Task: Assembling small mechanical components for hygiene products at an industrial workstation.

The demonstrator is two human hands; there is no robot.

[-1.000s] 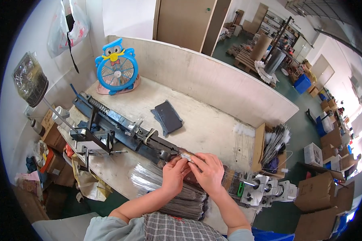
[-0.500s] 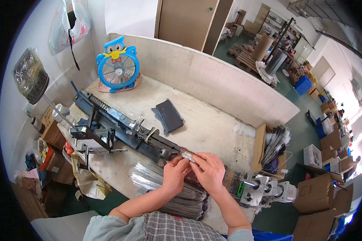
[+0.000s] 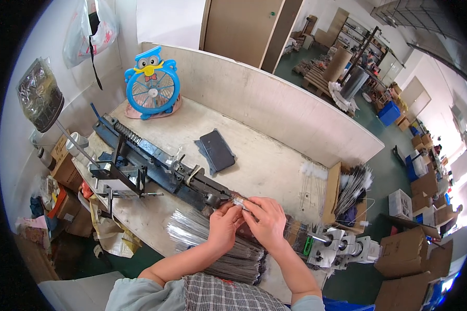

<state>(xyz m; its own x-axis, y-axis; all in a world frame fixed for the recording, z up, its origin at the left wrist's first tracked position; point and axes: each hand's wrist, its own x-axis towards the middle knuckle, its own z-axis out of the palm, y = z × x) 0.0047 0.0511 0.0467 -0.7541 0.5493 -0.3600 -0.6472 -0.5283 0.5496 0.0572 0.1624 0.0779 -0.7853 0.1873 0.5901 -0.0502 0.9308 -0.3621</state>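
Just below and right of the middle of the frame, a small whitish piece point(image 3: 238, 201) — short, narrow, with a slight shine, partly hidden and too small for finer detail. Sits by the lower right stretch of a long dark metal fixture point(image 3: 207, 182), slanting down from the left side of the frame. In from the lower left, left hand point(image 3: 223, 226): fingers curled in, barely open, thumb and forefinger pinching at the near side of the piece. In from the lower right, right hand point(image 3: 267, 221): fingers bent and bunched, thumb and fingertips pressed together on the right end of the same piece. Below both, in the lower middle, a thick bundle of thin wires point(image 3: 238, 262), silvery at the left, darker toward the right. Near the middle of the frame — well apart from either hand — a flat dark rectangular thing point(image 3: 218, 150). At the lower right, a pale metal clamp unit point(image 3: 329, 254); at the upper left, a blue bird-shaped fan point(image 3: 152, 93), upright on the pale tabletop point(image 3: 272, 166).
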